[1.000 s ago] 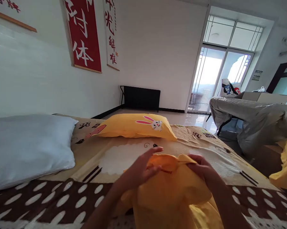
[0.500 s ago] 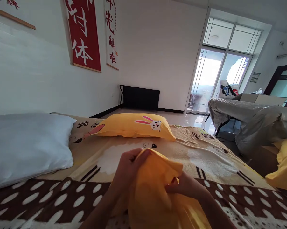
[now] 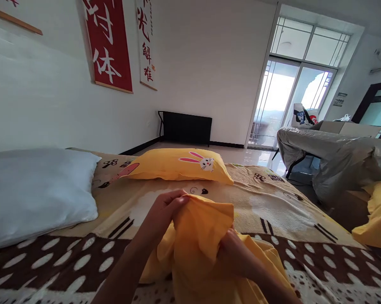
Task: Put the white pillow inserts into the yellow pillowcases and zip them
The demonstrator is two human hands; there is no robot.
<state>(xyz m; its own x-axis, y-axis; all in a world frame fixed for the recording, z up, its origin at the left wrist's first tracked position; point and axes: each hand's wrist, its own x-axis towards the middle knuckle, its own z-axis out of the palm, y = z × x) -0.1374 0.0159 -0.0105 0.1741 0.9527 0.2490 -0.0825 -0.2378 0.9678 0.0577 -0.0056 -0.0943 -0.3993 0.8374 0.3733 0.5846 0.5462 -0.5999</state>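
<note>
Bunched yellow fabric, which looks like a pillowcase, hangs between my two hands above the near part of the bed. My left hand pinches its upper left edge, thumb on top. Lower down on the other side, my right hand grips a fold of the cloth, its fingertips partly hidden by the fabric. Beyond my hands lies a stuffed yellow pillow with a rabbit face printed on it. A plain white pillow rests on the bed at the left.
A beige and brown patterned blanket covers the bed. More yellow fabric lies over a box at the right edge. Behind it stands a table under plastic sheeting. A black panel leans near the far wall.
My right hand has shifted slightly left and down with the cloth. My left hand has moved a little left, and the lower fabric has spread out wider over the bed.
</note>
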